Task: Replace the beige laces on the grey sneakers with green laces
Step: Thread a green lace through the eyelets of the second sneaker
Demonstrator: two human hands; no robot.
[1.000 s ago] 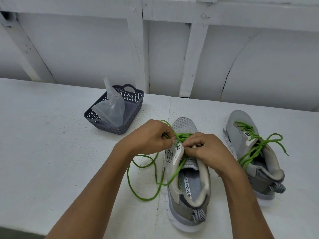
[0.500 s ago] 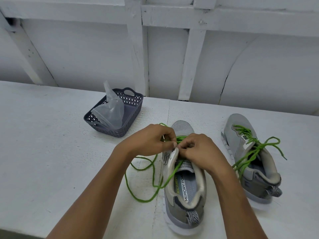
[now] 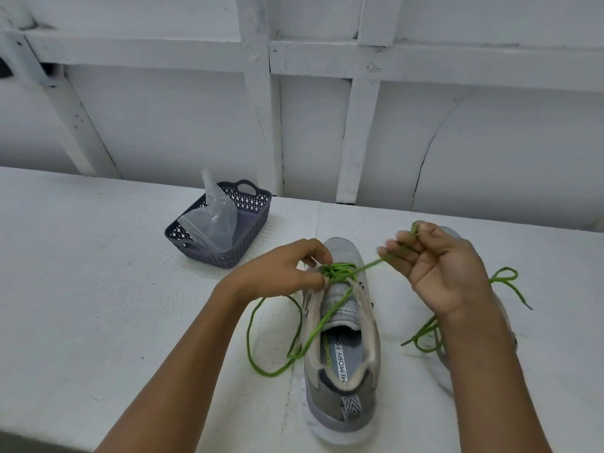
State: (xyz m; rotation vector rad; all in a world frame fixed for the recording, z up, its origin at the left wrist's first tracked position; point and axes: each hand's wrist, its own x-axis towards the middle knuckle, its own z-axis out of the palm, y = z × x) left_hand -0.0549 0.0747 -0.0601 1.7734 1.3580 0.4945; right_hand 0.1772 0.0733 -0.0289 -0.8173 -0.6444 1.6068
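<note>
Green lace (image 3: 367,265) pinched by right hand (image 3: 444,273) fingers (image 3: 403,255).

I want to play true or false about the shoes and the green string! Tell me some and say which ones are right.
1. The right hand pinches a green lace stretched up from the near sneaker. True.
2. Loose green lace loops on the table left of the near sneaker. True.
3. The left hand lies flat on the table. False: its fingers pinch the green lace at the near sneaker.
4. The basket holds a shoe. False: only a clear plastic bag shows in it.
</note>
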